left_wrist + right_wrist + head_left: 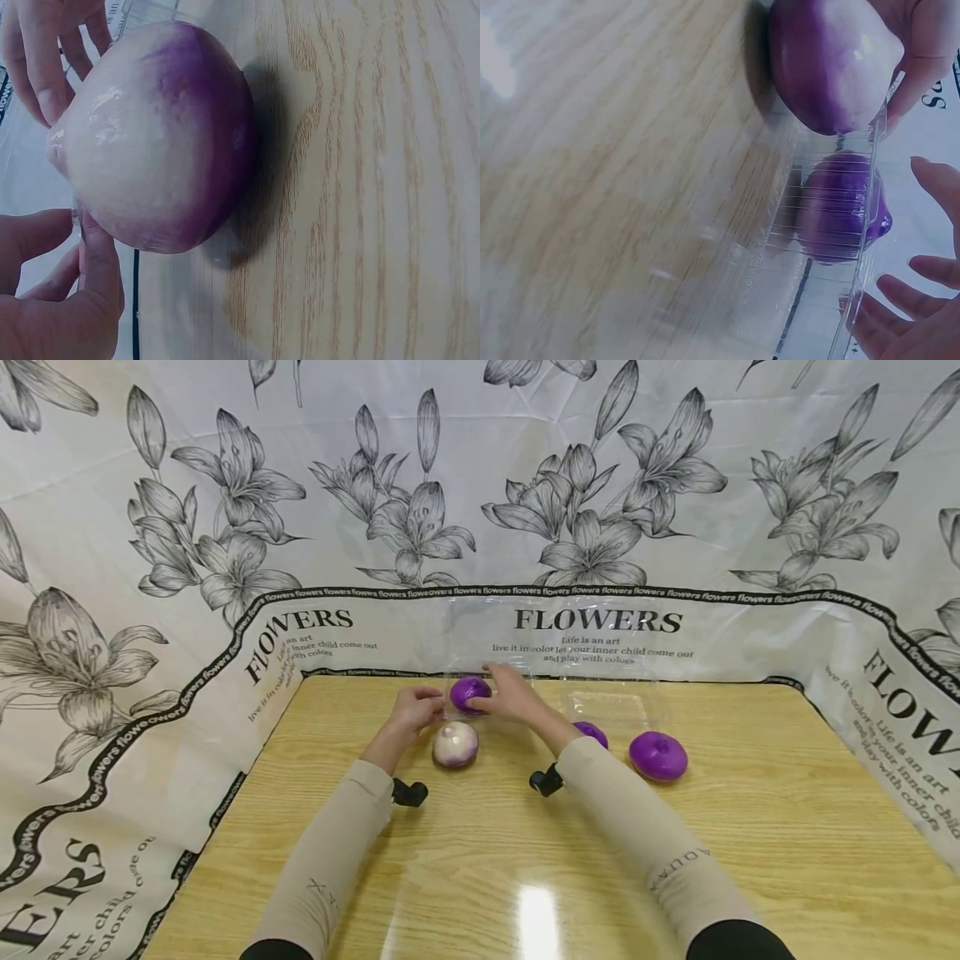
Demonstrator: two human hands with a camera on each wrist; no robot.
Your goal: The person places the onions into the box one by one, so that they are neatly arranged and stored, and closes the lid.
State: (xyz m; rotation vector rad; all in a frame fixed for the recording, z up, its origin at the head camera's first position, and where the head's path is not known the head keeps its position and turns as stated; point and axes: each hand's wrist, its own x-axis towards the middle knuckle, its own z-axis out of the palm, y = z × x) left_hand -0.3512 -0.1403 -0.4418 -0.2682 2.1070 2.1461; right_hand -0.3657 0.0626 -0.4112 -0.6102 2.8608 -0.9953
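A purple onion [470, 695] sits inside a clear plastic box [862, 262] at the back of the table. My left hand [414, 710] is at the box's left side, thumb and finger pinching its thin rim, as the left wrist view shows. My right hand [513, 695] is on the other side, fingers spread around the box's edge; in the right wrist view they are apart from the onion. In front of the box, on the table, stands a white-and-purple onion [455, 745], its pointed tip toward the box.
To the right lie a second purple onion [590, 733], partly behind my right forearm, and a larger purple one [658, 756]. Another clear plastic box [611, 703] stands at the back. A flower-printed cloth [405, 635] borders the wooden table [465, 860] behind and at the sides.
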